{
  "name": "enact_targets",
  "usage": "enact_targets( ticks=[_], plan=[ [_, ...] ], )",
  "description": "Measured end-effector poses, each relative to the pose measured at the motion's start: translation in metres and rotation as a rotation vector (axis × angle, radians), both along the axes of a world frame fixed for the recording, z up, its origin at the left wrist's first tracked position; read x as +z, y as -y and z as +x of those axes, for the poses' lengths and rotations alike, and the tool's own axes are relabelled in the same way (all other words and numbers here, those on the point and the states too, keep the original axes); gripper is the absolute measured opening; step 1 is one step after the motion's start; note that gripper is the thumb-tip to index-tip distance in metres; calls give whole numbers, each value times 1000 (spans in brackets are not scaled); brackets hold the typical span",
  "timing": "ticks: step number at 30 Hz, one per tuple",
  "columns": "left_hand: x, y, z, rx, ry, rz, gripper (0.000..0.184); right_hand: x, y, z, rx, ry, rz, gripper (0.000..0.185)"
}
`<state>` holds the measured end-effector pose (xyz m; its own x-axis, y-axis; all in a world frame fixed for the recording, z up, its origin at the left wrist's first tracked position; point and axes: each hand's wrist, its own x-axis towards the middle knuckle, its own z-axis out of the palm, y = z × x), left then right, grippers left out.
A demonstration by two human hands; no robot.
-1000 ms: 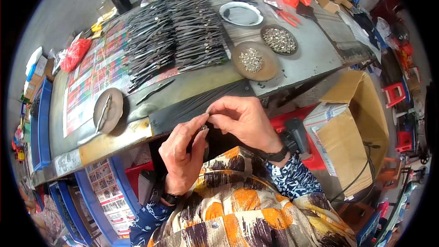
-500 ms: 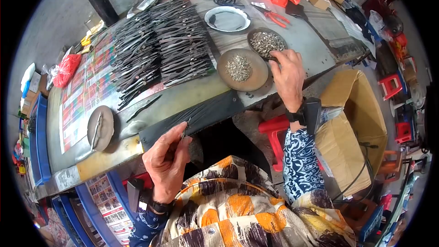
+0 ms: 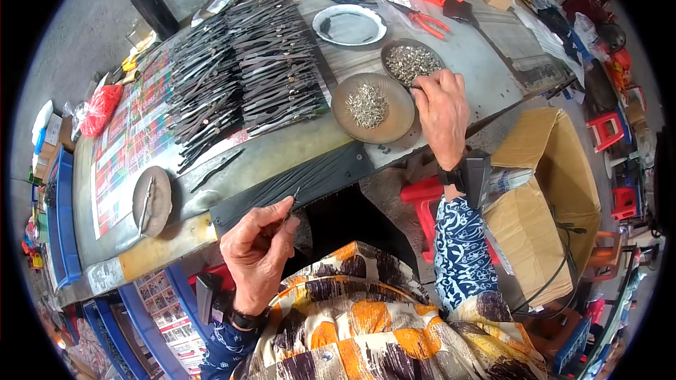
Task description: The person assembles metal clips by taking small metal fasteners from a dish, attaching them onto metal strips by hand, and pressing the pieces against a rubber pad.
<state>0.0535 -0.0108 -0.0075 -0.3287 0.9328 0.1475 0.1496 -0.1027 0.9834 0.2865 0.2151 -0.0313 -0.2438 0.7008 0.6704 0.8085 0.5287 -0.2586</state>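
Observation:
My left hand (image 3: 259, 250) is closed in a pinch near the table's front edge, holding a small, thin dark piece (image 3: 296, 197) whose tip sticks up past the fingertips. Its exact kind is too small to make out. On the right, my right hand (image 3: 443, 116) has its fingers pressed together at the near rim of a dark bowl (image 3: 412, 61) full of small metal parts. Whatever those fingertips may hold is hidden. Beside that hand sits a wider brown dish (image 3: 340, 109) with a heap of small silvery pins (image 3: 367, 106).
Bundles of dark strips (image 3: 276, 63) cover printed sheets on the table (image 3: 296, 142). Around them are a white-rimmed plate (image 3: 380, 27), red-handled pliers (image 3: 428, 24), a dish with a tweezer-like tool (image 3: 160, 200) and a black cylinder (image 3: 151, 7). An open cardboard box (image 3: 524, 239) stands at right.
The view has shifted slightly. My right hand stays by the dark bowl, its fingertips drawn a little closer together at the rim. The left hand keeps its pinch.

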Motion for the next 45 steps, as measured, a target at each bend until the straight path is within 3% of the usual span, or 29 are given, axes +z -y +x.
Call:
enact_targets(
  ticks=[9, 12, 16, 21, 25, 30, 33, 45],
  plan=[
    [6, 2, -1, -28, 245, -55, 24, 0, -23, 9, 200, -110, -50, 8],
    [5, 4, -2, -55, 373, -42, 21, -5, -26, 11, 239, -286, -206, 9],
    [6, 8, -4, -65, 457, -39, 20, -6, -18, 4, 241, -412, -60, 10],
    [5, 12, -3, -66, 518, -36, 22, 4, 24, -23, 301, -669, -236, 6],
    [6, 14, -1, -56, 525, -50, 22, 26, 90, -55, 518, -589, -326, 9],
    [7, 18, 0, -58, 556, -59, 24, 23, 129, -81, 824, -688, -509, 16],
    [6, 21, 0, -55, 570, -40, 24, 25, 147, -91, 818, -826, -759, 16],
    [6, 31, -3, -42, 589, 14, 24, 21, 156, -106, 943, -844, -718, 11]
  ],
)
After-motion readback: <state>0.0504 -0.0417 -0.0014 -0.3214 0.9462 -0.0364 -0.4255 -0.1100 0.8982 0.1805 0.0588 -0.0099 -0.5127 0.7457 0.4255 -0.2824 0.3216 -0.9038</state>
